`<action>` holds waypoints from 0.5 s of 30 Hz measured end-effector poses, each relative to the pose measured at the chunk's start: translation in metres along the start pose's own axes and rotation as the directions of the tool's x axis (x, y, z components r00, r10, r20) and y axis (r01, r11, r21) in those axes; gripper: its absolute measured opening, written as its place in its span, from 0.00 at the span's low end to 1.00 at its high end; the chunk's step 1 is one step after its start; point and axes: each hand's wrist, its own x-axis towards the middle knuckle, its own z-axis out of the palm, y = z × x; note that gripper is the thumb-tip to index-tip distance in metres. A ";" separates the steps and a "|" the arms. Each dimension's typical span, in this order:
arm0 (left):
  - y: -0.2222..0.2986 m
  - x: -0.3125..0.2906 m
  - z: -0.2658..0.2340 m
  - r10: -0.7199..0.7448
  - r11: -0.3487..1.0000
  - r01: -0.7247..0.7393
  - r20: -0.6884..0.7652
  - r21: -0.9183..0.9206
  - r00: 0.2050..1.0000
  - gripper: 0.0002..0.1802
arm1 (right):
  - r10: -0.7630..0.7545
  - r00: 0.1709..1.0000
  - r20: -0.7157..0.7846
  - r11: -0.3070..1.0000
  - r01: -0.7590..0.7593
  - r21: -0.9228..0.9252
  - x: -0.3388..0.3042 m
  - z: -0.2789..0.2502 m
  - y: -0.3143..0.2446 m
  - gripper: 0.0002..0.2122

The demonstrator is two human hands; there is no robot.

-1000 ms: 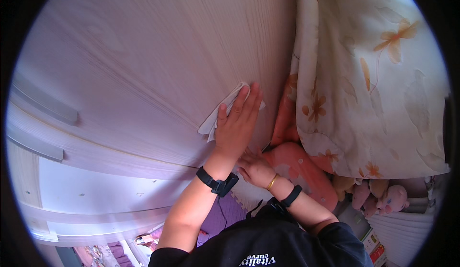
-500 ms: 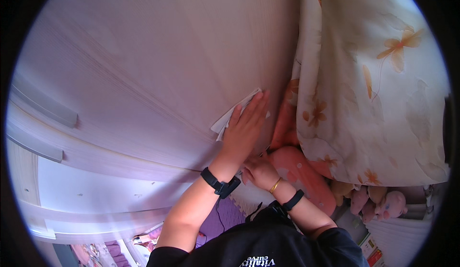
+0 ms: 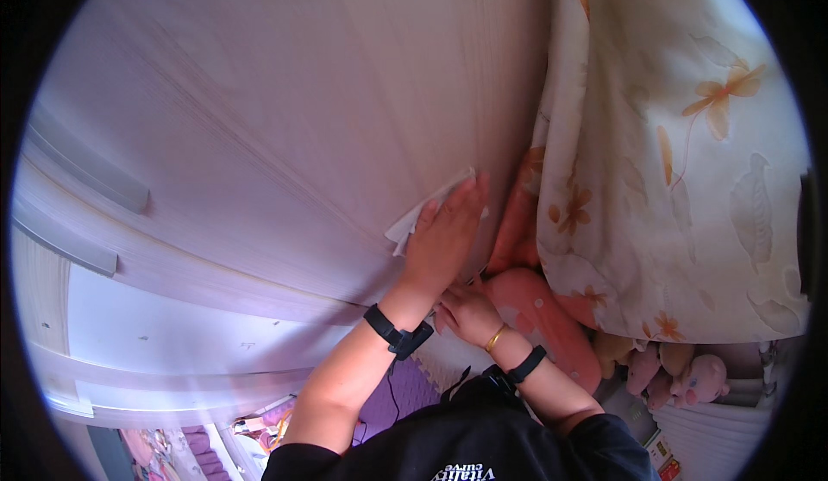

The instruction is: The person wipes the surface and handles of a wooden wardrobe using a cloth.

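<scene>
My left hand point(image 3: 444, 235) presses a folded white cloth point(image 3: 412, 220) against a large pale wood-grain door panel point(image 3: 285, 110). Its fingers lie over the cloth, whose edges stick out on both sides. Just below that wrist is my right hand point(image 3: 470, 313), its fingers bent in at the panel's lower edge. Those fingertips are partly hidden, so what they hold cannot be made out.
A cream flowered curtain point(image 3: 664, 162) hangs at the right, beside a coral-pink cushion-like thing point(image 3: 548, 321). Several plush toys point(image 3: 699, 382) sit below it. Two grey handle strips point(image 3: 90, 166) are at the left. Purple flooring point(image 3: 405, 395) shows beneath my arms.
The whole view has shifted slightly. My left hand and the cloth appear a little lower and further right, still against the panel. My right hand stays at the panel's edge.
</scene>
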 end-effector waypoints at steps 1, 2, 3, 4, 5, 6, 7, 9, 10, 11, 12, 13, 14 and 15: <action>-0.004 0.009 -0.004 -0.065 0.997 0.067 -0.059 0.025 0.996 0.28 | -0.024 0.999 -0.046 0.994 0.019 -0.104 0.001 -0.002 -0.003 0.22; -0.008 0.016 -0.011 -0.063 0.998 0.064 -0.056 0.021 0.996 0.28 | -0.018 0.999 -0.044 0.995 0.014 -0.101 0.001 -0.006 -0.005 0.22; -0.017 0.021 -0.018 -0.083 0.997 0.083 -0.072 0.004 0.994 0.28 | -0.030 0.998 -0.051 0.995 0.026 -0.093 0.003 -0.008 -0.007 0.22; -0.022 0.022 -0.021 -0.103 0.995 0.102 -0.089 -0.015 0.991 0.28 | -0.040 0.998 -0.058 0.996 0.035 -0.085 0.004 -0.008 -0.009 0.22; -0.023 0.017 -0.019 -0.104 0.995 0.103 -0.087 -0.013 0.991 0.28 | -0.043 0.997 -0.056 0.996 0.038 -0.084 0.007 -0.006 -0.012 0.22; -0.022 0.009 -0.016 -0.096 0.995 0.096 -0.086 -0.011 0.992 0.29 | -0.067 0.987 -0.148 0.997 0.060 -0.049 0.008 -0.004 -0.014 0.19; -0.020 -0.001 -0.012 -0.089 0.996 0.088 -0.085 -0.011 0.992 0.29 | -0.085 0.967 -0.239 0.996 0.083 -0.018 0.008 -0.002 -0.015 0.16; -0.014 -0.031 0.002 -0.051 0.998 0.052 -0.047 0.021 0.998 0.30 | -0.083 0.969 -0.231 0.996 0.078 -0.031 0.008 0.002 -0.016 0.16; -0.011 -0.045 0.008 -0.011 0.999 0.011 -0.009 0.050 1.000 0.31 | -0.077 0.971 -0.225 0.997 0.069 -0.044 0.008 0.003 -0.017 0.16; -0.009 -0.054 0.010 -0.012 0.999 0.013 -0.009 0.048 1.000 0.31 | -0.077 0.972 -0.224 0.997 0.068 -0.045 0.007 0.003 -0.015 0.16; -0.008 -0.062 0.011 0.018 1.000 -0.018 0.043 -0.004 0.999 0.31 | -0.084 0.975 -0.207 0.996 0.081 -0.023 0.005 0.002 -0.013 0.16; -0.008 -0.068 0.013 0.049 0.997 -0.044 0.092 -0.056 0.995 0.31 | -0.094 0.977 -0.190 0.995 0.095 -0.001 0.004 0.002 -0.012 0.16; -0.010 -0.065 0.010 0.043 0.998 -0.038 0.094 -0.053 0.995 0.31 | -0.099 0.978 -0.186 0.995 0.100 -0.002 0.004 0.002 -0.011 0.16; -0.011 -0.061 0.006 0.012 1.000 -0.010 0.063 -0.027 0.998 0.31 | -0.084 0.984 -0.157 0.996 0.082 -0.017 0.004 0.002 -0.010 0.15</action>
